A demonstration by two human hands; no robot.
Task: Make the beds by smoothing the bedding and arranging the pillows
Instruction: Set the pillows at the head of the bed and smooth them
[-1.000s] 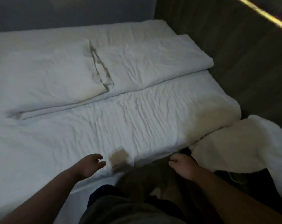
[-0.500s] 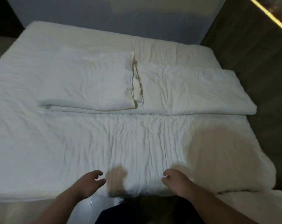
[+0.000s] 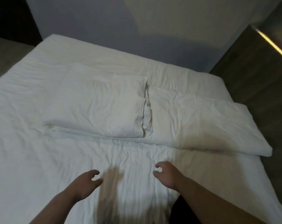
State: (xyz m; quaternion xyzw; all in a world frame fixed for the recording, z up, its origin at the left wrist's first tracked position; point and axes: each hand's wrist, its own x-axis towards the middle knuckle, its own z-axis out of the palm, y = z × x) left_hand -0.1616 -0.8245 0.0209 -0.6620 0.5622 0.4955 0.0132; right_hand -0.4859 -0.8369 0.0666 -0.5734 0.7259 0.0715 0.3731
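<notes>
A wrinkled white duvet [image 3: 59,159] covers the bed in front of me. Across its middle lie two white pillows side by side: the left pillow [image 3: 95,107] overlaps the edge of the right pillow [image 3: 201,125], whose corner juts past the bed's right side. My left hand [image 3: 87,181] hovers over the near part of the duvet with fingers loosely curled and holding nothing. My right hand [image 3: 167,175] is a little to the right, also loosely curled and empty. Whether either hand touches the fabric I cannot tell.
A grey wall [image 3: 121,29] stands behind the bed's far end. Dark wood panelling [image 3: 258,78] with a lit strip [image 3: 273,44] runs along the right side. Floor [image 3: 6,55] shows at the far left. A dark shadow falls on the duvet between my hands.
The view has swung left and forward to face the bed square on. Both hands have moved from the near edge further onto the duvet. The white bedding at the right has left the view.
</notes>
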